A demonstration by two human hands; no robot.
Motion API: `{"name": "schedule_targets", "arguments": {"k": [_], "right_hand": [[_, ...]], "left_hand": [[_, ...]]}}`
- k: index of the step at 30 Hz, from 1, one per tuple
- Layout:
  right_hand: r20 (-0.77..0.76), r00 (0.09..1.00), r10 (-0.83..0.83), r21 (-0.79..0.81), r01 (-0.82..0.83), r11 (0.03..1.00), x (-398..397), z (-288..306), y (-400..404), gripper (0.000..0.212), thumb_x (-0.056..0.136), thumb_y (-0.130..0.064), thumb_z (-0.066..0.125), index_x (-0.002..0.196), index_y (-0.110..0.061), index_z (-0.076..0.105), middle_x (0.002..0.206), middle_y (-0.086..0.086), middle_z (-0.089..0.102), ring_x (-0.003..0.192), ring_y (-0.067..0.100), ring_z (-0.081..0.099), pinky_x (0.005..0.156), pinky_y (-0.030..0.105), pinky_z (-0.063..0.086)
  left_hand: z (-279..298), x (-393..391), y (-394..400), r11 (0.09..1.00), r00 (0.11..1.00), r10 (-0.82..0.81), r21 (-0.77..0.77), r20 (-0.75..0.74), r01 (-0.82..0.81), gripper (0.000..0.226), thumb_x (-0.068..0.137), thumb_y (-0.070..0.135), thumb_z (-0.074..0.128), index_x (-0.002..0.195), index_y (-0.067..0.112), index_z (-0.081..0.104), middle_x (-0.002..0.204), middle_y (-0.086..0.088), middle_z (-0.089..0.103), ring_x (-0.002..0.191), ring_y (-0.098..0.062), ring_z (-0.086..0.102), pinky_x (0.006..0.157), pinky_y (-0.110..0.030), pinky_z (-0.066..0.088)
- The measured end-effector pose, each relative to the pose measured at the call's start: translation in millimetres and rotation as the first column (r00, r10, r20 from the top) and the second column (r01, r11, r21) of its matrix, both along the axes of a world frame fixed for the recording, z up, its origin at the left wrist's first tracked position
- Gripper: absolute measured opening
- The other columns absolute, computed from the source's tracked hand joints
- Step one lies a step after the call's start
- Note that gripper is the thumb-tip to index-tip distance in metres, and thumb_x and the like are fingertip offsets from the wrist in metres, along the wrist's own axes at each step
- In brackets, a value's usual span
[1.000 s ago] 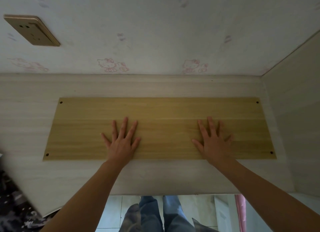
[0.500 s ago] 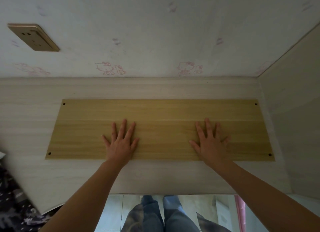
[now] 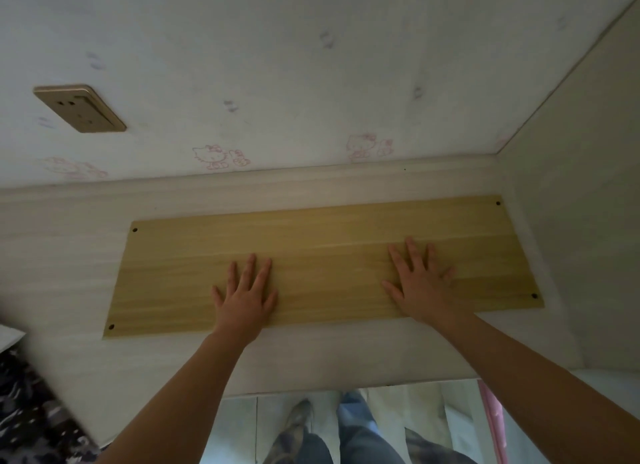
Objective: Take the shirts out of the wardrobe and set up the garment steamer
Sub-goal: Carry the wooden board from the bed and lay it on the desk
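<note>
Both hands lie flat on a yellowish wooden board [image 3: 322, 266] that rests on a pale wood-grain desk [image 3: 62, 255]. The left hand [image 3: 246, 295] is placed near the middle of the board, palm down, its fingers straight and a little spread, holding nothing. The right hand [image 3: 420, 285] is placed more to the right part of the board, also palm down with straight, spread fingers, and it grasps nothing either. The two hands are well apart from each other. The board is long and narrow, and it has a small dark hole near each of its four corners (the one at the near left corner [image 3: 111, 326] shows clearly). Behind the desk there is a white wall [image 3: 277, 65] with faint pink cartoon cat drawings [image 3: 216, 157] along its lower part, and a gold-coloured wall socket [image 3: 80, 108] sits on the wall at the upper left. At the right, a pale side panel [image 3: 571, 203] meets the wall and the desk in a corner. Below the near edge of the desk, the person's legs in blue jeans [image 3: 360, 432] show above a light tiled floor [image 3: 235, 425]. At the lower left there is a dark patterned fabric [image 3: 31, 411], blurred. The shirts, the wardrobe and the garment steamer do not appear in this view.
</note>
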State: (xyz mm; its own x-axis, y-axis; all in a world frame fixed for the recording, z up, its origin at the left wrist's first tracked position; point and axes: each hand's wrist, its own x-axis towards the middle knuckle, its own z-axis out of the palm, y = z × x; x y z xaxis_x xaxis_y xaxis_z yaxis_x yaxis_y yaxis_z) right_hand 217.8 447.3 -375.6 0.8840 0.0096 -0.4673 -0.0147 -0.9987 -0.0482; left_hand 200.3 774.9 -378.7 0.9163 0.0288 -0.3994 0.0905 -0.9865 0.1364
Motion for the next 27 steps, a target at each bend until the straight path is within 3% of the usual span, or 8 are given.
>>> {"name": "schedule_targets", "arguments": {"k": [5, 9, 16, 21, 27], "right_hand": [[0.009, 1.0, -0.026, -0.023, 0.026, 0.999, 1.4, 2.7, -0.2, 0.07, 0.093, -0.063, 0.026, 0.151, -0.036, -0.003, 0.161, -0.003, -0.013, 0.146, 0.038, -0.006, 0.107, 0.07, 0.016], [0.021, 0.991, -0.135, -0.012, 0.136, 0.991, -12.4, 10.2, 11.6, 0.068, 0.097, -0.052, 0.031, 0.153, -0.023, 0.005, 0.162, 0.002, 0.0, 0.147, 0.034, 0.001, 0.112, 0.061, 0.02], [0.052, 0.992, -0.115, 0.025, 0.114, 0.993, -71.9, 23.0, 48.5, 0.059, 0.1, -0.041, 0.035, 0.149, -0.011, 0.021, 0.157, 0.01, 0.02, 0.145, 0.035, 0.013, 0.113, 0.05, 0.025], [0.078, 0.975, -0.206, 0.119, 0.196, 0.973, -121.9, 38.8, 73.3, 0.056, 0.101, -0.039, 0.035, 0.148, -0.011, 0.023, 0.15, 0.011, 0.034, 0.14, 0.027, 0.027, 0.114, 0.046, 0.026], [0.097, 0.919, -0.382, 0.206, 0.357, 0.911, -193.4, 59.1, 79.7, 0.049, 0.1, -0.034, 0.037, 0.143, -0.01, 0.033, 0.139, 0.011, 0.047, 0.128, 0.026, 0.044, 0.106, 0.039, 0.037]], "left_hand": [[2.5, -5.8, 6.8, 0.996, 0.996, -0.081, 0.024, -0.02, 0.082, 0.064, 0.097, 0.056, 0.028, 0.15, 0.042, -0.006, 0.16, 0.01, -0.014, 0.148, -0.026, -0.012, 0.115, -0.059, 0.011], [9.3, -5.9, 14.2, 0.991, 0.99, -0.128, 0.023, -0.052, 0.129, 0.063, 0.098, 0.052, 0.028, 0.151, 0.038, -0.002, 0.161, 0.009, -0.012, 0.148, -0.026, -0.009, 0.117, -0.055, 0.013], [27.8, -18.9, 18.8, 0.97, 0.968, -0.242, 0.005, -0.061, 0.242, 0.054, 0.099, 0.03, 0.038, 0.149, 0.022, 0.021, 0.159, -0.003, 0.015, 0.146, -0.03, 0.014, 0.114, -0.047, 0.027], [37.7, -37.9, 11.5, 0.941, 0.941, -0.338, -0.038, 0.007, 0.338, 0.042, 0.098, 0.028, 0.039, 0.138, 0.016, 0.04, 0.137, -0.006, 0.048, 0.123, -0.027, 0.046, 0.1, -0.041, 0.043], [51.5, -70.8, -23.5, 0.879, 0.885, -0.452, -0.117, 0.113, 0.463, 0.034, 0.096, 0.024, 0.039, 0.126, 0.013, 0.051, 0.103, -0.005, 0.065, 0.093, -0.02, 0.06, 0.072, -0.032, 0.05]]}}
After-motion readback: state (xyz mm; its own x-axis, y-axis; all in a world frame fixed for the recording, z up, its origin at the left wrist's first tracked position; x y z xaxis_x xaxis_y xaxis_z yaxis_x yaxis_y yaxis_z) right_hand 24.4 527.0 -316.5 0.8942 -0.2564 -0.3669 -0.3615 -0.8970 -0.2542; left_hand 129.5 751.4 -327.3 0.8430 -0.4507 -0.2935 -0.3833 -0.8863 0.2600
